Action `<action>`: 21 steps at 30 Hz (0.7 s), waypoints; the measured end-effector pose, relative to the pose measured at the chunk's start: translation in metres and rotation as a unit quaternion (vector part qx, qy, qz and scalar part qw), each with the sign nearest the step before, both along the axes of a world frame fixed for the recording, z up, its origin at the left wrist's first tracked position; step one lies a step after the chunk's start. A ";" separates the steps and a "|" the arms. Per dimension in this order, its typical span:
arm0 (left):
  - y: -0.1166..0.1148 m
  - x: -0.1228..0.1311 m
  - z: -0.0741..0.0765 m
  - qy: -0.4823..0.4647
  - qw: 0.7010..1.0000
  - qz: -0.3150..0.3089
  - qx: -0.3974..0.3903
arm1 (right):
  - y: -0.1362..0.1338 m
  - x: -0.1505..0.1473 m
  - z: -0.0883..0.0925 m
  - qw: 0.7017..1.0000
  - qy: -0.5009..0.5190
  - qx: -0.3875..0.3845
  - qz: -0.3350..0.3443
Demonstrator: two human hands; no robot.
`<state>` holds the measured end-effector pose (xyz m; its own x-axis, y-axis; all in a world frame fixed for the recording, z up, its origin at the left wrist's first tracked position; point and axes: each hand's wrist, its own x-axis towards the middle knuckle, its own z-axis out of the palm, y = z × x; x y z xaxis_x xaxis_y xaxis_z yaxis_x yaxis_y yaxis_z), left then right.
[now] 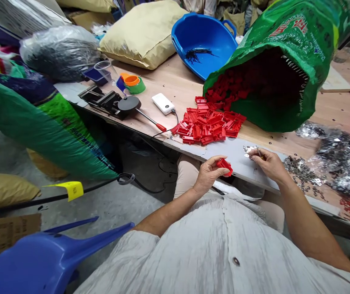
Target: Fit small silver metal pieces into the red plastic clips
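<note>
My left hand [206,176] grips a small red plastic housing [225,166] between thumb and fingers, just over the near edge of the table. My right hand [268,164] is closed, its fingertips at a little cluster of small shiny metal pieces [248,150] on the grey board [234,153]. Something thin and brownish shows between its fingers, too small to name. Beyond my hands lies a heap of similar red plastic housings [208,122]. They spill from the mouth of a green sack [322,77] lying on its side.
Loose metal pieces [303,171] and clear bags of metal pieces [344,159] lie at the right. Leftward are a white power bank [163,103] with a cable and a black lever device [114,102]. Behind stand a blue basin [205,41] and a beige sack [144,30].
</note>
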<state>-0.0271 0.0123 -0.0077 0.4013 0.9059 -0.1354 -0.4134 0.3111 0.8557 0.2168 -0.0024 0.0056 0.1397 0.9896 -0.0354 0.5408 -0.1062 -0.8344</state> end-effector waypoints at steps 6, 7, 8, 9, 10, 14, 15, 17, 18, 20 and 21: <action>-0.001 0.005 0.002 -0.006 0.999 -0.006 -0.032 | -0.019 -0.006 0.000 0.999 0.028 -0.029 0.022; -0.001 0.006 0.003 -0.008 0.999 -0.009 -0.036 | -0.021 -0.008 0.002 0.999 0.025 -0.024 0.021; -0.001 0.006 0.004 -0.010 0.999 -0.013 -0.039 | -0.023 -0.011 0.004 0.999 0.023 -0.016 0.024; -0.001 0.007 0.004 -0.012 0.999 -0.017 -0.042 | -0.024 -0.013 0.006 0.999 0.024 -0.004 0.030; -0.001 0.007 0.005 -0.013 0.999 -0.021 -0.043 | -0.025 -0.016 0.008 0.999 0.029 0.012 0.039; -0.001 0.009 0.006 -0.014 0.999 -0.032 -0.042 | -0.029 -0.028 0.017 0.993 0.082 0.024 0.078; -0.001 0.009 0.006 -0.014 0.998 -0.034 -0.041 | -0.030 -0.032 0.019 0.992 0.092 0.013 0.084; -0.001 0.010 0.007 -0.012 0.998 -0.038 -0.038 | -0.034 -0.038 0.023 0.991 0.091 0.010 0.099; -0.002 0.010 0.007 -0.011 0.999 -0.039 -0.036 | -0.035 -0.041 0.024 0.991 0.082 0.019 0.108; -0.002 0.011 0.007 -0.009 0.999 -0.040 -0.033 | -0.037 -0.045 0.026 0.990 0.070 0.035 0.115; -0.002 0.011 0.008 -0.007 0.999 -0.040 -0.033 | -0.038 -0.046 0.026 0.991 0.070 0.036 0.112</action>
<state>-0.0160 0.0102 0.0001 0.4749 0.8598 -0.1873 -0.3961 0.3990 0.8270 0.1710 -0.0405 0.0315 -0.0846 0.9958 0.0338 0.4216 0.0665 -0.9044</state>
